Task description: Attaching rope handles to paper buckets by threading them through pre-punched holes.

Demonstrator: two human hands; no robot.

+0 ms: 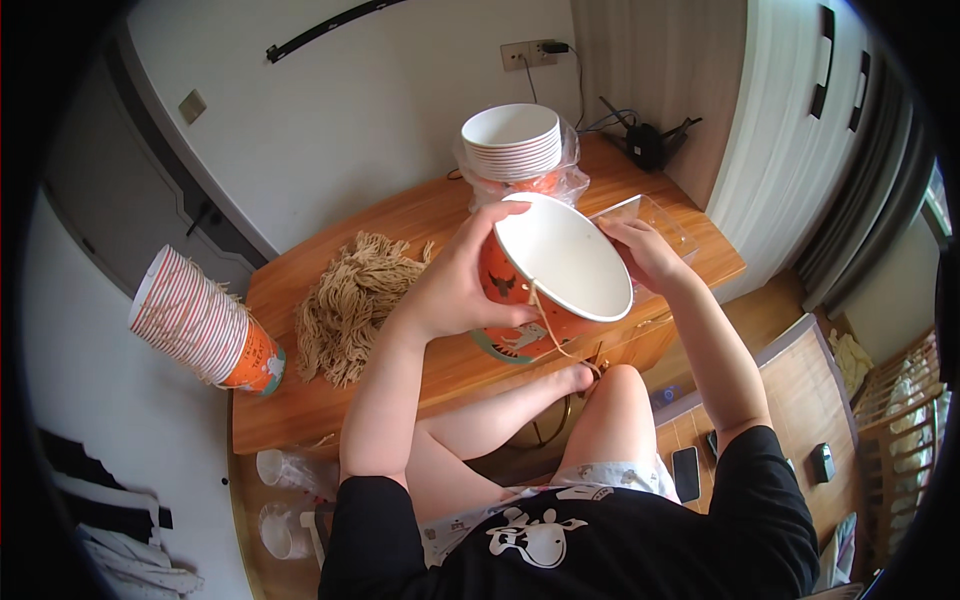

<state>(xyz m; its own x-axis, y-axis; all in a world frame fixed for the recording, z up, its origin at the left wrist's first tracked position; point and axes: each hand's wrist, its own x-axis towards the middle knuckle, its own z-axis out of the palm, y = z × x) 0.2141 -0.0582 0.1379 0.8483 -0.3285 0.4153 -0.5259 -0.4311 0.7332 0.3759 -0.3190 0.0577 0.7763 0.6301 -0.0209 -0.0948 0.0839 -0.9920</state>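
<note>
A large paper bucket (565,258), orange outside with printed animals and white inside, is tilted in front of me above the table edge. My left hand (465,270) wraps round its left side, thumb below and fingers over the far rim. At the right rim my right hand (645,252) is closed with its fingertips against the bucket; part of its grip is hidden. A thin beige cord (545,320) comes out of the bucket's near side and hangs toward my knees. Left of the bucket lies a heap of beige cords (360,300) on the wooden table.
A tall leaning stack of similar buckets with cords (205,325) stands at the table's left end. More nested buckets (512,145) in clear plastic stand behind. A clear plastic box (655,222) and a black router (648,140) are at the right. A phone (685,473) lies below.
</note>
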